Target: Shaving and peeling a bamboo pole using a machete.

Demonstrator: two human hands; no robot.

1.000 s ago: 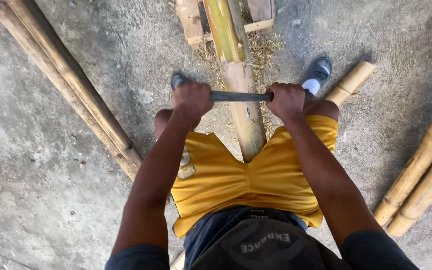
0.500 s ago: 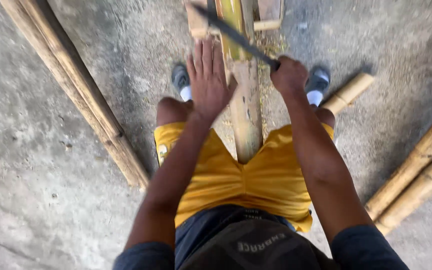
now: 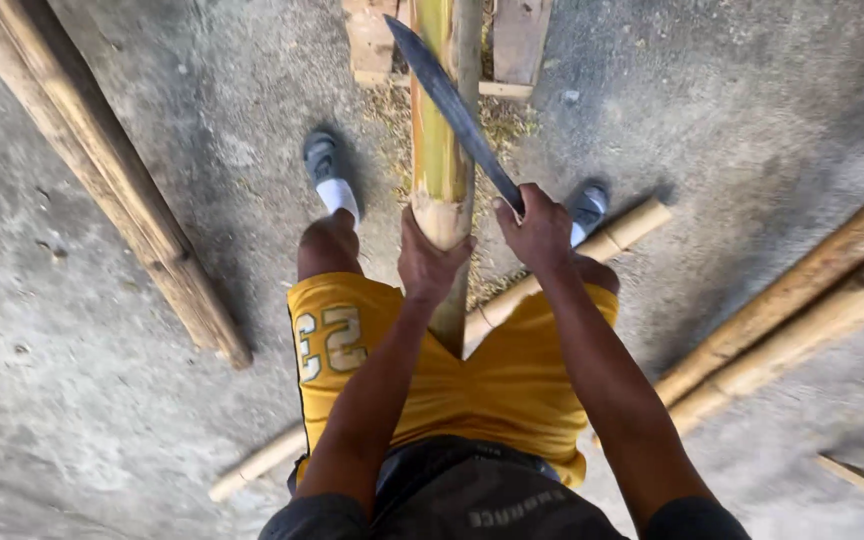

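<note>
A thick bamboo pole [image 3: 439, 150] runs between my legs toward a wooden stand at the top. My left hand [image 3: 430, 262] grips the pole at a node close to my thighs. My right hand [image 3: 538, 228] holds the handle of a long dark machete [image 3: 452, 105]. Its blade slants up and left across the pole, with the tip near the stand. I wear yellow shorts and grey shoes.
A wooden stand [image 3: 519, 40] holds the far end of the pole. Long bamboo poles lie on the concrete floor at the left [image 3: 102, 170] and right [image 3: 802, 310]. A thinner pole [image 3: 612, 240] lies under my legs. Shavings litter the floor by the stand.
Both hands held the machete crosswise over the pole. My left hand then let go and gripped the pole, while my right hand swung the blade up toward the stand.
</note>
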